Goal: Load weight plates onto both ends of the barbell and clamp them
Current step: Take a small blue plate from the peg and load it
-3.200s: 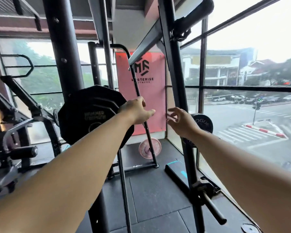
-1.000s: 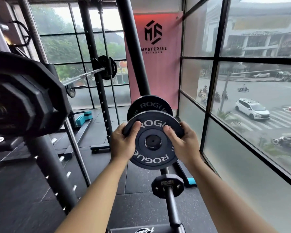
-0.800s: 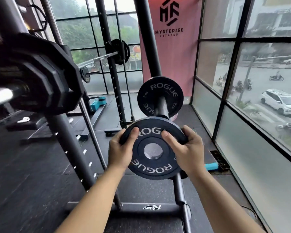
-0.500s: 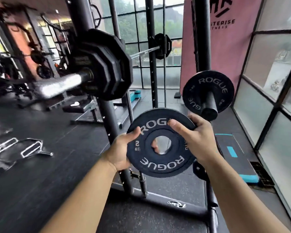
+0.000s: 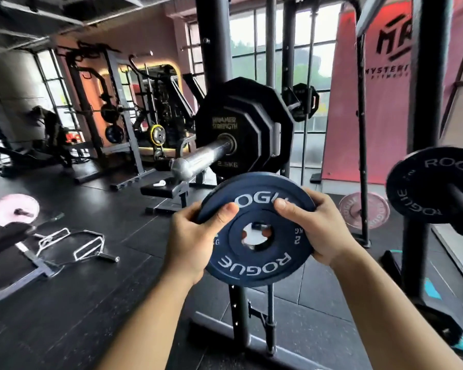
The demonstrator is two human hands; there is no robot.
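Note:
I hold a small dark blue Rogue plate (image 5: 257, 256) in both hands, its face toward me and its centre hole open. My left hand (image 5: 190, 240) grips its left rim, thumb on the face. My right hand (image 5: 314, 228) grips the right rim the same way. Just above and behind the plate, the steel barbell sleeve (image 5: 198, 158) points toward me, its end bare. Several black twelve-sided plates (image 5: 241, 129) sit further up that sleeve. No clamp is visible.
A black rack upright (image 5: 211, 49) stands behind the loaded plates. Another Rogue plate (image 5: 436, 182) hangs on a storage peg at right, with a pink plate (image 5: 364, 209) beyond it. A hex bar (image 5: 72, 243) and a pink-plated bar (image 5: 15, 212) lie on the floor left. A bench (image 5: 169, 190) stands ahead.
I lifted the small plate off the storage peg and turned left with it. The barbell sleeve with its black plates has come to the middle of the view, just above the plate.

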